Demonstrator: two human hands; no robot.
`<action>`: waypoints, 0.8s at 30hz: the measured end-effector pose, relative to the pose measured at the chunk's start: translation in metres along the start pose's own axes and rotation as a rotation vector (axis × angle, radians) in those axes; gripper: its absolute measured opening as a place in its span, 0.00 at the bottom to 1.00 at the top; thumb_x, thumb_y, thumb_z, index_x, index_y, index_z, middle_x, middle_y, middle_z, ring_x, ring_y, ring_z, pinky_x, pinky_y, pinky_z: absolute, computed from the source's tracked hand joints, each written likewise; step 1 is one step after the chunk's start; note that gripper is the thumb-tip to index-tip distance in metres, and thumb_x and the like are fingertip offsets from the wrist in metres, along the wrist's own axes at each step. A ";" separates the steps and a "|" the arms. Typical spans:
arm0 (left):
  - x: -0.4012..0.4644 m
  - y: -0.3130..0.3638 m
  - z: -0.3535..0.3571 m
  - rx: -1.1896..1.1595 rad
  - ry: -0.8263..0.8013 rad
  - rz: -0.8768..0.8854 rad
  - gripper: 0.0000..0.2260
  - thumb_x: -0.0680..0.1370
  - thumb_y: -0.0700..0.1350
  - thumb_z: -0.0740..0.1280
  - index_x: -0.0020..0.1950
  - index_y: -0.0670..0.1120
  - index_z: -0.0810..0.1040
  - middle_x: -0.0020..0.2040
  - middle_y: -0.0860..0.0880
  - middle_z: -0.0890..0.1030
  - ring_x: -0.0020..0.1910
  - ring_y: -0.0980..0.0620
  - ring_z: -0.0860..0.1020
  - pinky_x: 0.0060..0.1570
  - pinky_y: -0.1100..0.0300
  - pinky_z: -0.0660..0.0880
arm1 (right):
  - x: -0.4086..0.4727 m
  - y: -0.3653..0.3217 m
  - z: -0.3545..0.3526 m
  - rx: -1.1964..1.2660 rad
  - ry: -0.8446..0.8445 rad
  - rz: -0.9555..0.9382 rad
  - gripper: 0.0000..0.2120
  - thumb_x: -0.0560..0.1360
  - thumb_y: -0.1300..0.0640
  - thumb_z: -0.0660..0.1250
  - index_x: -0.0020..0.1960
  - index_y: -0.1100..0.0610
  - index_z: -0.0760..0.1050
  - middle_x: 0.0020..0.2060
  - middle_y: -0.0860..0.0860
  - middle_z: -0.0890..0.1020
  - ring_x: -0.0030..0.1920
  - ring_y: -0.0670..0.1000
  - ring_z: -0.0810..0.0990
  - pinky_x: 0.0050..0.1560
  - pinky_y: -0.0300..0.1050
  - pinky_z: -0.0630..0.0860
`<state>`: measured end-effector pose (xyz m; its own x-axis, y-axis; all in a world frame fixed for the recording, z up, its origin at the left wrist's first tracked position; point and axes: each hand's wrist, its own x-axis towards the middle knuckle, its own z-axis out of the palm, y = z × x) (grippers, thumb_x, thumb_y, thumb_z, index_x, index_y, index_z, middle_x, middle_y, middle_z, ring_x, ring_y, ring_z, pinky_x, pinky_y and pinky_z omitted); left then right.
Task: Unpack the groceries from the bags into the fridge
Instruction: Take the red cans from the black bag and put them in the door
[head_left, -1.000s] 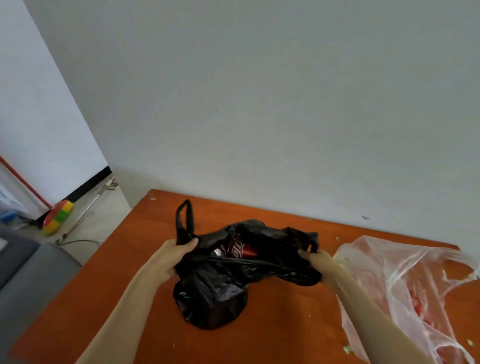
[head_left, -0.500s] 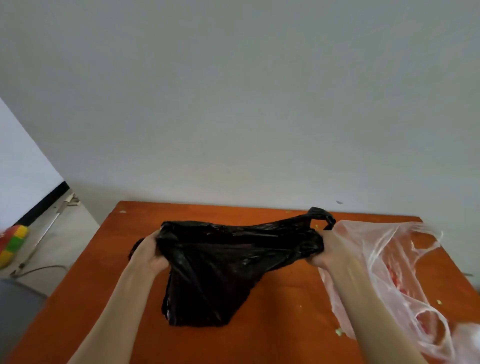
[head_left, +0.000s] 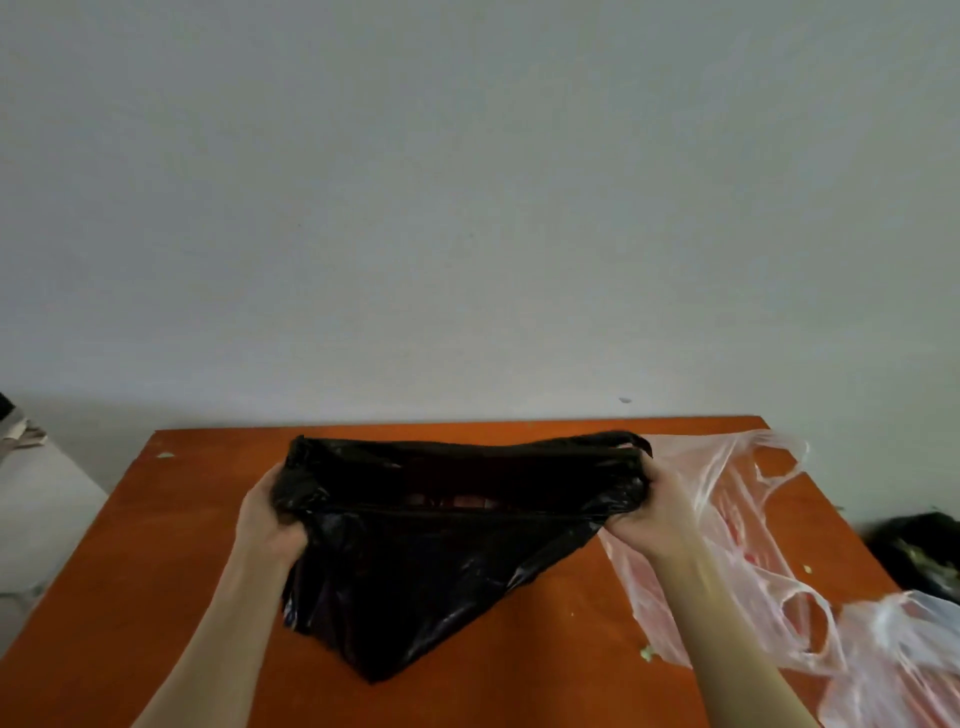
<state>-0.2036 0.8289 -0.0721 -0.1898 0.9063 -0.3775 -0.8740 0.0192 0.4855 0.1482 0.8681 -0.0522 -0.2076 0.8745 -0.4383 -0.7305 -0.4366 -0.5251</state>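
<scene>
Left hand (head_left: 270, 519) and right hand (head_left: 649, 514) fisted on black plastic bag (head_left: 415, 571) rim, stretched wide above orange table (head_left: 156, 571). Risk: thin film tears or slips, contents drop.

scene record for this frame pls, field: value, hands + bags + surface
left hand: shut on the left end of the black plastic bag
right hand: shut on the bag's right end
black plastic bag: mouth pulled wide between both hands, bottom sagging to a point on the table
inside bag: something reddish, too dark to identify
clear plastic bag: lying right of the black one, reddish contents
surface: orange table, small green scraps
fridge: not in view
</scene>
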 end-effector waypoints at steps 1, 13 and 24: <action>-0.001 -0.001 -0.003 -0.042 0.010 0.000 0.12 0.53 0.38 0.75 0.34 0.40 0.81 0.20 0.52 0.72 0.16 0.60 0.68 0.18 0.71 0.67 | 0.003 0.004 0.004 0.072 -0.027 -0.034 0.14 0.53 0.64 0.77 0.35 0.58 0.76 0.29 0.52 0.81 0.29 0.50 0.81 0.30 0.38 0.78; -0.012 0.003 -0.032 0.559 0.372 -0.294 0.28 0.75 0.64 0.57 0.51 0.39 0.77 0.49 0.41 0.80 0.49 0.43 0.77 0.52 0.49 0.70 | 0.032 0.018 -0.003 -0.712 0.533 0.009 0.17 0.75 0.46 0.62 0.36 0.58 0.70 0.31 0.54 0.74 0.34 0.54 0.73 0.35 0.43 0.71; -0.028 -0.005 0.000 1.803 0.425 0.989 0.14 0.77 0.42 0.64 0.62 0.42 0.73 0.59 0.42 0.76 0.61 0.43 0.72 0.60 0.49 0.66 | 0.042 0.057 0.036 -1.838 -0.190 -1.261 0.04 0.72 0.64 0.66 0.45 0.62 0.79 0.42 0.55 0.79 0.44 0.54 0.77 0.45 0.40 0.72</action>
<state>-0.1945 0.8032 -0.0641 -0.5050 0.7438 0.4379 0.8103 0.2338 0.5373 0.0745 0.8877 -0.0739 -0.3881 0.7315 0.5606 0.6976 0.6306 -0.3400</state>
